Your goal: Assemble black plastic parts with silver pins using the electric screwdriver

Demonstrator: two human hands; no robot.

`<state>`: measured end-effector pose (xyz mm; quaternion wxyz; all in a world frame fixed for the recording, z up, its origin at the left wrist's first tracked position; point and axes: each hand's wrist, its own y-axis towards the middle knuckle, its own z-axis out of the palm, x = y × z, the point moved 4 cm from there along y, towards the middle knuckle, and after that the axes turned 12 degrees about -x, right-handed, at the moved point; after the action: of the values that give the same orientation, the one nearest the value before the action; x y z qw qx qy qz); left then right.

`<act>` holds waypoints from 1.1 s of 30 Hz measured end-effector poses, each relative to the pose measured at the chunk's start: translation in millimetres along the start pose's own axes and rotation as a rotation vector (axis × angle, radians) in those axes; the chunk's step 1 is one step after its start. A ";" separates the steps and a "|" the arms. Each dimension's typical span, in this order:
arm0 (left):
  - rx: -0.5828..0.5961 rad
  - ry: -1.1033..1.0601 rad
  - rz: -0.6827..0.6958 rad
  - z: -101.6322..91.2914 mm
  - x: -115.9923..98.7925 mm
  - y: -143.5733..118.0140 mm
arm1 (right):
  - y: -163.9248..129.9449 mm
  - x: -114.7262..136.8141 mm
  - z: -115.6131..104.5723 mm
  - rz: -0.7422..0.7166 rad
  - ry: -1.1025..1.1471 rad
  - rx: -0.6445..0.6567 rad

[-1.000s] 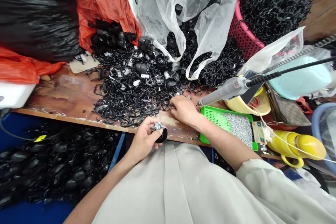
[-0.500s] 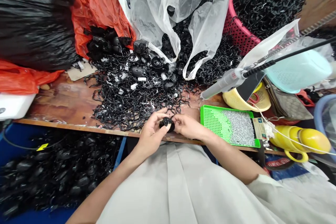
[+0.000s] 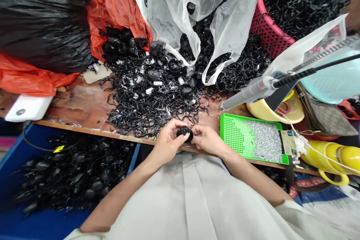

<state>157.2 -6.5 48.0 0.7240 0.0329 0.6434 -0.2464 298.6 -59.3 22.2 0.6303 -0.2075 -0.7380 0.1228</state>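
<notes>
A small round black plastic part [image 3: 185, 132] is pinched between both hands at the near edge of the wooden table [image 3: 81, 107]. My left hand [image 3: 167, 142] grips it from the left. From the right, the fingertips of my right hand [image 3: 207, 139] press on the same part. Just beyond the hands lies a big heap of tangled black plastic pieces [image 3: 149, 95].
A green tray of small metal screws [image 3: 253, 138] sits right of the hands, with a hanging electric screwdriver [image 3: 250, 93] above it. Behind are a clear bag of black parts [image 3: 202, 15], a pink basket [image 3: 270, 30], orange and black bags. A blue bin of black parts [image 3: 70, 168] stands below left.
My right hand came back from the heap to meet the left hand. Both now hold the black part together at the table edge.
</notes>
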 end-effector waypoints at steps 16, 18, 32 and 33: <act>-0.143 -0.034 -0.082 -5.3 9.0 -13.2 | 8.3 36.0 -11.0 -0.360 0.027 -0.274; -0.154 0.008 -0.090 -4.7 7.6 -13.0 | 9.1 40.5 -6.7 -0.442 -0.076 -0.267; -0.066 0.052 -0.112 15.7 2.8 -12.7 | -18.4 42.2 -11.4 -0.650 -0.228 -0.420; -0.072 0.078 -0.092 16.0 1.0 -13.6 | -18.8 41.3 -11.6 -0.623 -0.228 -0.418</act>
<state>166.5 -24.6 53.5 0.6870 -0.0129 0.6805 -0.2546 302.2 -57.8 68.9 0.4955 -0.0823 -0.8400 -0.2051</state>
